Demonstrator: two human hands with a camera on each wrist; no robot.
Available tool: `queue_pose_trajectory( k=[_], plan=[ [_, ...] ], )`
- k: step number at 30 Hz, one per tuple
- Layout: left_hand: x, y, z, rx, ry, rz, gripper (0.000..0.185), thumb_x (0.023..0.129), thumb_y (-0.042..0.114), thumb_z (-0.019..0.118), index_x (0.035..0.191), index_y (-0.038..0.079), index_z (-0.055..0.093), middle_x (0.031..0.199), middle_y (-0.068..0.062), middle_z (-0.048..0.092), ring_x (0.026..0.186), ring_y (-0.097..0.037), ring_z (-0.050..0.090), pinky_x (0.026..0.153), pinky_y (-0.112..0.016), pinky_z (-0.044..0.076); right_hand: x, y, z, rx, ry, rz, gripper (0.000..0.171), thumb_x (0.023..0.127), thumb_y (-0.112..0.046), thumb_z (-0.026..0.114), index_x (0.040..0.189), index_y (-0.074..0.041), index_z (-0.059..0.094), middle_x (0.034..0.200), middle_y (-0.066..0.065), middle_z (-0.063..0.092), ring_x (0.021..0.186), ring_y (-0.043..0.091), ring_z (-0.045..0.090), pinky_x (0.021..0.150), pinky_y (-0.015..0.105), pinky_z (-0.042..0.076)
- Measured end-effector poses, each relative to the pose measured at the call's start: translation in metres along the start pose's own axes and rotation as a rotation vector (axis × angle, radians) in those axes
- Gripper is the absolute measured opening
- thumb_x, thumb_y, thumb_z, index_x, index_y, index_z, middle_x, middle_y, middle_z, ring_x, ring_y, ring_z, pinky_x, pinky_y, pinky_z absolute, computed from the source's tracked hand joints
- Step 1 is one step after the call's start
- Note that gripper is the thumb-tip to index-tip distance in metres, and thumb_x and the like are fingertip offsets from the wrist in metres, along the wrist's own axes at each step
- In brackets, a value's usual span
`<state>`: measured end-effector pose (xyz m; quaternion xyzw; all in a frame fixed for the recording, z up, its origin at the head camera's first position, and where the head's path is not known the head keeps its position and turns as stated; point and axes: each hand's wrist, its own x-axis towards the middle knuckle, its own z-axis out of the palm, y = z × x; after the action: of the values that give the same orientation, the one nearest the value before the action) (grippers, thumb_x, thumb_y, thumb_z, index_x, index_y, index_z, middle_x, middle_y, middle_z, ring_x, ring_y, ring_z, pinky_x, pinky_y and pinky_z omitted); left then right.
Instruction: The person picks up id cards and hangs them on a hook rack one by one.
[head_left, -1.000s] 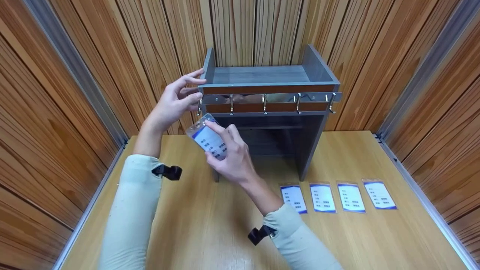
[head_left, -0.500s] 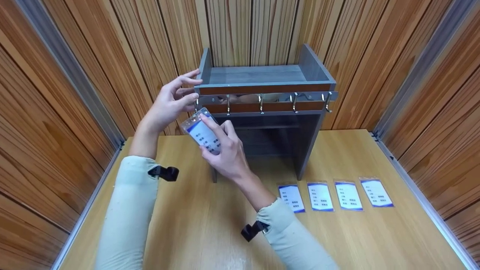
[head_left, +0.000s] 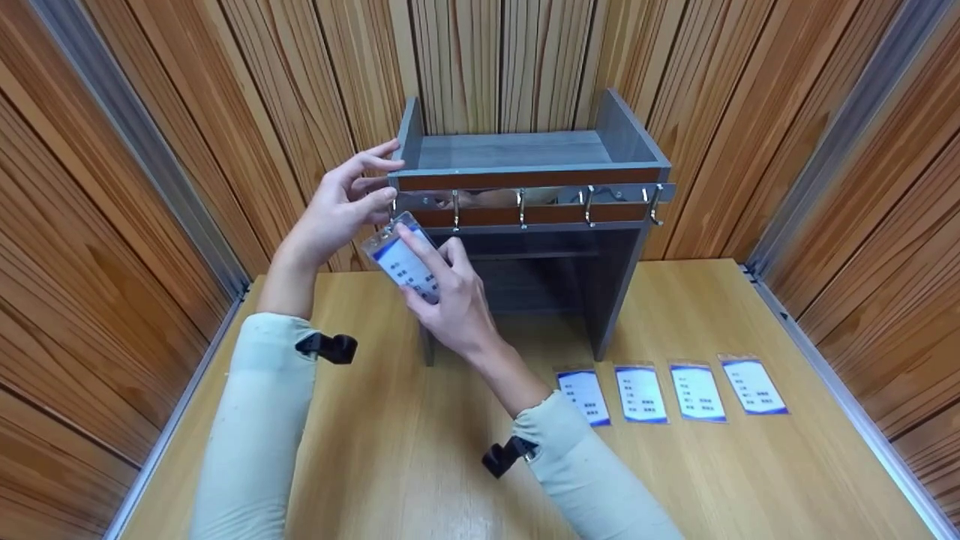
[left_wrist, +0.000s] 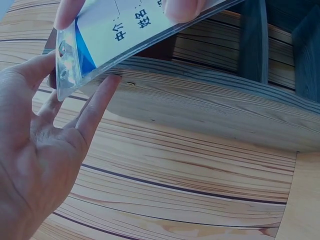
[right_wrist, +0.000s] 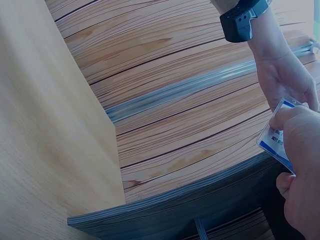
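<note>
Grey shelf [head_left: 517,150]; right hand [head_left: 450,300] holds badge [head_left: 401,259], seemingly at hook [head_left: 393,212].

Both arms reach forward and up in pale sleeves, each with a black strap at the wrist. The left hand [head_left: 339,206] is raised highest, palm turned toward the right, its fingers [head_left: 375,160] stretched out straight and slightly spread. The right hand [head_left: 450,300] sits just below and beside it, fingers curled in a pinch, forefinger extended upward toward the left palm.
</note>
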<state>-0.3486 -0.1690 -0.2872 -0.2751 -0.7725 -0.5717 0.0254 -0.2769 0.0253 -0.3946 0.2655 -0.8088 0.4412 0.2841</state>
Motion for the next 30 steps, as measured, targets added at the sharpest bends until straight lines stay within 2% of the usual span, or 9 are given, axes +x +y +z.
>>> queue_pose_trajectory(
  k=[8, 21, 25, 30],
  plan=[
    [-0.001, 0.001, 0.0, -0.003, -0.001, -0.001, 0.041, 0.117, 0.011, 0.056, 0.157, 0.003, 0.056, 0.186, 0.007, 0.037, 0.165, -0.034, 0.048, 0.122, -0.063, 0.056, 0.0, 0.0, 0.002, -0.01, 0.015, 0.017, 0.067, 0.1, -0.013, 0.083, 0.163, -0.018, 0.059, 0.119, 0.018, 0.054, 0.107, 0.03, 0.066, 0.089, 0.04, 0.066],
    [-0.001, 0.0, 0.001, -0.002, -0.002, 0.001, 0.041, 0.117, 0.011, 0.056, 0.157, 0.005, 0.057, 0.186, 0.006, 0.036, 0.16, -0.033, 0.053, 0.121, -0.061, 0.058, 0.002, -0.005, 0.003, 0.002, -0.022, 0.088, 0.073, 0.1, -0.012, 0.084, 0.166, -0.024, 0.055, 0.122, 0.019, 0.055, 0.112, 0.031, 0.067, 0.094, 0.041, 0.069],
    [0.0, 0.0, 0.001, -0.004, -0.002, 0.004, 0.042, 0.116, 0.011, 0.056, 0.157, 0.002, 0.055, 0.186, 0.005, 0.036, 0.162, -0.035, 0.052, 0.12, -0.062, 0.058, 0.004, -0.008, 0.002, -0.004, -0.025, 0.111, 0.074, 0.099, -0.012, 0.085, 0.165, -0.026, 0.056, 0.121, 0.018, 0.056, 0.109, 0.031, 0.068, 0.091, 0.041, 0.069],
    [0.0, 0.0, 0.0, -0.005, 0.0, 0.002, 0.04, 0.116, 0.01, 0.056, 0.156, 0.004, 0.057, 0.186, 0.005, 0.037, 0.161, -0.035, 0.053, 0.12, -0.061, 0.058, 0.005, -0.01, 0.001, -0.001, -0.046, 0.132, 0.076, 0.098, -0.014, 0.085, 0.166, -0.027, 0.055, 0.121, 0.019, 0.057, 0.104, 0.029, 0.068, 0.085, 0.034, 0.068]
  ],
)
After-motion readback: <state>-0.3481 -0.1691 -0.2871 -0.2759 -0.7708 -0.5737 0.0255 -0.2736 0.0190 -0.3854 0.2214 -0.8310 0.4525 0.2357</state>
